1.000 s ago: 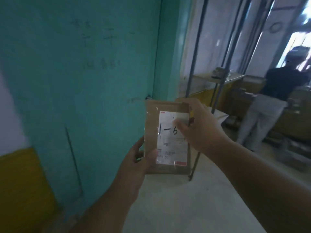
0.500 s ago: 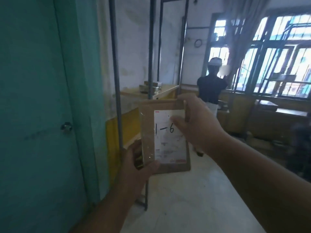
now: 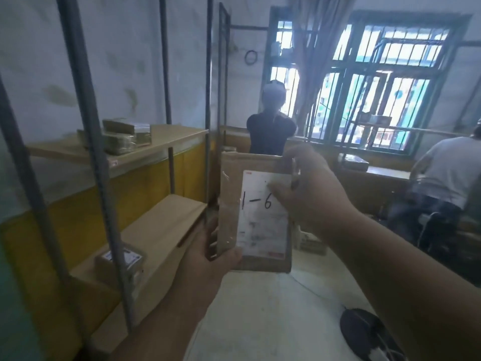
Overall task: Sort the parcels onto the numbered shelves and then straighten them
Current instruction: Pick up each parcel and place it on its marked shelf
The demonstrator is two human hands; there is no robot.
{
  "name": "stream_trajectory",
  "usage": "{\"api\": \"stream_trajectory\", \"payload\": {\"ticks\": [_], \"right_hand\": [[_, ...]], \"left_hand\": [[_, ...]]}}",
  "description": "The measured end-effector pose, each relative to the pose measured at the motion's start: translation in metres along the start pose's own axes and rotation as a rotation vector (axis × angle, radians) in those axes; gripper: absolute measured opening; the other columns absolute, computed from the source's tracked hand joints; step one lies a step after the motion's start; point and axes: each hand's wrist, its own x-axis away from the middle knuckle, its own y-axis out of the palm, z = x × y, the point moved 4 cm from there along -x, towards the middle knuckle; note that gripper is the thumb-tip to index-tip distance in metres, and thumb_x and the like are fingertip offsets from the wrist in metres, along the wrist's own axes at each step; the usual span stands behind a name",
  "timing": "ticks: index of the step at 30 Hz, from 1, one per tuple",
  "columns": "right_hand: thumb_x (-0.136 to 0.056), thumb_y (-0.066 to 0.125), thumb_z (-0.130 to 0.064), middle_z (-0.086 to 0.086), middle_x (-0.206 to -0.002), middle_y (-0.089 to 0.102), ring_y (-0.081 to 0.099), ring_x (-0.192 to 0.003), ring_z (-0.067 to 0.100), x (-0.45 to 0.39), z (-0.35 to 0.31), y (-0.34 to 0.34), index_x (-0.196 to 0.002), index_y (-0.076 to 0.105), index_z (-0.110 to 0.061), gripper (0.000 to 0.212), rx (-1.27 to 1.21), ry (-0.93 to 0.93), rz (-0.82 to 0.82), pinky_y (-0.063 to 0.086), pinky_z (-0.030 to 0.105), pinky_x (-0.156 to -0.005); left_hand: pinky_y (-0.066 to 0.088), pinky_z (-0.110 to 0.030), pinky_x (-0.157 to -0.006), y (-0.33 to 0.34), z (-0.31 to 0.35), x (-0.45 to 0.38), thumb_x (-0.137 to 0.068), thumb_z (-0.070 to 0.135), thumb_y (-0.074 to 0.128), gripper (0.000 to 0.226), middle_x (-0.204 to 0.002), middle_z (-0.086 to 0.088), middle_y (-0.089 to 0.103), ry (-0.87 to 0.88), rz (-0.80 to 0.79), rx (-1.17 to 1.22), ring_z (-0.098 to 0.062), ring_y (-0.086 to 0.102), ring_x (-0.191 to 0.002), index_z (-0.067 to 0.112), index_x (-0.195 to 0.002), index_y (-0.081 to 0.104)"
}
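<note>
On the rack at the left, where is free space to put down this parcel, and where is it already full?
The lower shelf is bare from the labelled box at its near end to the far post. The upper shelf is bare to the right of the stacked parcels; its left part is crowded. Both hands, left hand and right hand, hold the parcel.
</note>
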Motion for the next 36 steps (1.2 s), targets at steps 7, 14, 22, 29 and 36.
{"api": "stream_trajectory", "payload": {"ticks": [7,14,22,29,36], "right_hand": [[-0.091,0.068,-0.030,-0.005,-0.116,0.058,0.065,-0.091,0.013,-0.130,0.044,0.067,-0.132,0.043,-0.035,0.049,-0.220,-0.026,-0.106,0.062,0.035,-0.069],[-0.092,0.067,-0.029,-0.007,-0.120,0.063,0.064,-0.104,0.015,-0.259,0.050,0.163,-0.136,0.045,-0.032,0.049,-0.335,-0.136,-0.143,0.057,0.039,-0.085],[-0.096,0.058,-0.036,-0.008,-0.123,0.059,0.065,-0.096,0.013,-0.413,0.043,0.227,-0.145,0.035,-0.035,0.054,-0.351,-0.210,-0.173,0.059,0.036,-0.079],[-0.092,0.062,-0.041,-0.014,-0.104,0.061,0.068,-0.086,0.014,-0.512,0.023,0.301,-0.140,0.041,-0.039,0.052,-0.484,-0.314,-0.277,0.061,0.045,-0.078],[-0.091,0.067,-0.039,-0.010,-0.098,0.065,0.069,-0.082,0.014,-0.591,0.005,0.401,-0.120,0.057,-0.033,0.031,-0.544,-0.464,-0.573,0.063,0.042,-0.072]], "left_hand": [[0.058,-0.025,-0.080,-0.019,0.010,-0.112,-0.085,0.037,0.075,0.053,-0.113,0.027,0.068,0.032,0.248,-0.278,-0.001,0.067,-0.101,0.072,-0.114,0.047],[0.055,-0.043,-0.095,-0.072,0.002,-0.228,-0.069,0.042,0.082,0.065,-0.115,0.026,0.069,0.098,0.349,-0.302,-0.007,0.069,-0.106,0.078,-0.111,0.047],[0.055,-0.037,-0.096,-0.103,0.030,-0.366,-0.056,0.028,0.096,0.101,-0.127,0.020,0.065,0.078,0.353,-0.520,-0.006,0.067,-0.111,0.071,-0.128,0.039],[0.053,-0.012,-0.076,-0.133,0.044,-0.431,-0.062,0.036,0.092,0.075,-0.114,0.016,0.059,0.203,0.598,-0.841,0.007,0.064,-0.092,0.081,-0.099,0.046],[0.040,-0.022,-0.063,-0.142,0.048,-0.484,-0.079,0.060,0.071,0.030,-0.083,0.023,0.058,-0.047,1.070,-1.217,0.005,0.053,-0.078,0.041,-0.103,0.071]]}}
